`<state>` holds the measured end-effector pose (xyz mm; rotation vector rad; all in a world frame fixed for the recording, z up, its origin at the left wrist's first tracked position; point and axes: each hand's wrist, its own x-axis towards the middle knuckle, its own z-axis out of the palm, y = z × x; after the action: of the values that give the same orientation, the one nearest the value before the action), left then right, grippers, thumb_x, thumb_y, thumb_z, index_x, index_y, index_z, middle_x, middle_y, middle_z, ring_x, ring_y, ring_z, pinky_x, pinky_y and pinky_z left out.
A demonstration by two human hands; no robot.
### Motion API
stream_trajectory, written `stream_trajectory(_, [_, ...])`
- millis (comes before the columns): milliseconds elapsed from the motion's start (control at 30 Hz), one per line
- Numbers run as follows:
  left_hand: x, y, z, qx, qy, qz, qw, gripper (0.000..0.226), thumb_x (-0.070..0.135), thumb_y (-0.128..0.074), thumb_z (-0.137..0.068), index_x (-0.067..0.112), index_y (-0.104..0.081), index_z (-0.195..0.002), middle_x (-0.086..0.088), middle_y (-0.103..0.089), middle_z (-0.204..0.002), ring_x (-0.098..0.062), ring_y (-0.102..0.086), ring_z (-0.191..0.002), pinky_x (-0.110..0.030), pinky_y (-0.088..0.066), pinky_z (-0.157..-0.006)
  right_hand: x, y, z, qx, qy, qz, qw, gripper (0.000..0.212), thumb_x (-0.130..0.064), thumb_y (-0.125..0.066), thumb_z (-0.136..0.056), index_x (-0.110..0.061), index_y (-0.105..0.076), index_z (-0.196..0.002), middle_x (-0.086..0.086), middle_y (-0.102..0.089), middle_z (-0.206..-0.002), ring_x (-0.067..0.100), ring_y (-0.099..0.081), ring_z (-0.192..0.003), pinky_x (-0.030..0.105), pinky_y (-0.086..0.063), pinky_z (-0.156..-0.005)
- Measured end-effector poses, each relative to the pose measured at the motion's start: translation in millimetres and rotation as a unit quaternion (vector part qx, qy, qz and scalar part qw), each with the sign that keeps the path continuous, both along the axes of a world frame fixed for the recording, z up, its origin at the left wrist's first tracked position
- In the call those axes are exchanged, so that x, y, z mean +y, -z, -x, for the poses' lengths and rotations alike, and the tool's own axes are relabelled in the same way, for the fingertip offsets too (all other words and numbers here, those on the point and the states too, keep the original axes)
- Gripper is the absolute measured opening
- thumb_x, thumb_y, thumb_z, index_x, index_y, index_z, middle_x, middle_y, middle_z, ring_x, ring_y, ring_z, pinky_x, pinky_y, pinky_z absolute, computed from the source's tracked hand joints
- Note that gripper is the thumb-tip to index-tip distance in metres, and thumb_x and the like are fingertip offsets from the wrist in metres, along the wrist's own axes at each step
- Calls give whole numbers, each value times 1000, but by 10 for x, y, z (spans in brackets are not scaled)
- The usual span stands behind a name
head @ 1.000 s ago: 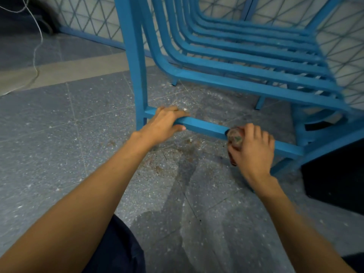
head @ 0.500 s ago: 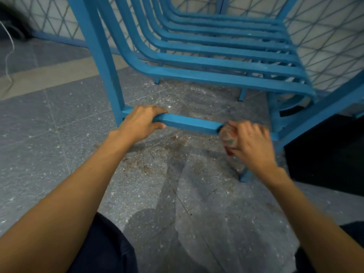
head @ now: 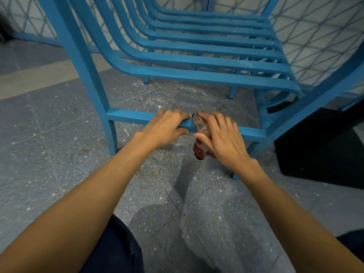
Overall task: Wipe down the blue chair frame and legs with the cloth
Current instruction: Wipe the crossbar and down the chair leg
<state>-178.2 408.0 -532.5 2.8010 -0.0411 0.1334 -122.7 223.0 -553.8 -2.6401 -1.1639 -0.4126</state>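
The left hand [head: 167,127] grips the low crossbar [head: 130,117] of the blue chair [head: 197,75], with its fingers curled over the top and its thumb underneath. Just beside it, almost touching, the right hand [head: 222,140] holds 1 cloth [head: 200,149] against the same bar. Its fingers are bent over the cloth and its thumb lies along the near side. The cloth is draped over the bar, pale and patterned on top, with a red end hanging below it.

The crossbar joins 1 upright front leg [head: 86,66] on the left to a slanted blue bar on the right. Above it run the curved seat slats, too bunched at the back to count. 2 short blue feet stand on the floor further back.

The grey speckled floor [head: 49,154] has brownish dust under the bar. 1 black box [head: 315,150] sits at the right. A wall [head: 315,36] with crossed lines stands behind. Dark trousers [head: 118,251] show at the bottom edge.
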Motion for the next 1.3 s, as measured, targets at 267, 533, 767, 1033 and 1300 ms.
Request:
stream_trajectory(267, [-107,15,-18,-14,29,-25,999,40,29,-58,-91,13,-51,-128,-4,-57,-117,-23,-56,-106,-38,-38,-97,-707,-167,-247,-40,21,133,990,69,-38,-69,-80,-4,-43,-135,16,-56,-117,35,-56,-106,46,-43,-96])
stream_trajectory(533, [-296,16,-161,-9,39,-44,998,42,31,-55,-93,15,-48,-131,-4,-57,-119,-24,-56,-107,-40,-39,-97,-739,216,-44,-52,56,-43,996,68,9,-62,-79,-9,-40,-141,15,-47,-140,35,-39,-134,53,-29,-111])
stream_trajectory(767, [-686,-41,-370,26,86,4,996,40,31,-52,-95,15,-48,-131,-4,-58,-122,-24,-55,-110,-41,-40,-97,-1138,311,280,19,76,-170,982,67,8,-61,-79,-17,-44,-139,7,-44,-145,27,-38,-135,52,-38,-106])
stream_trajectory(1033, [-779,27,-508,28,82,32,996,38,32,-55,-94,17,-52,-128,-3,-61,-119,-22,-56,-108,-39,-39,-95,-1094,56,-92,-56,166,-374,911,66,-2,-66,-86,-22,-38,-142,0,-26,-153,26,-31,-141,50,-38,-108])
stream_trajectory(1300, [-832,82,-575,1,55,25,998,40,37,-52,-94,22,-49,-131,2,-60,-123,-18,-53,-113,-33,-28,-96,-1409,898,-71,117,166,-285,937,70,-4,-62,-87,-41,-35,-140,-11,-21,-154,22,-33,-140,49,-43,-103])
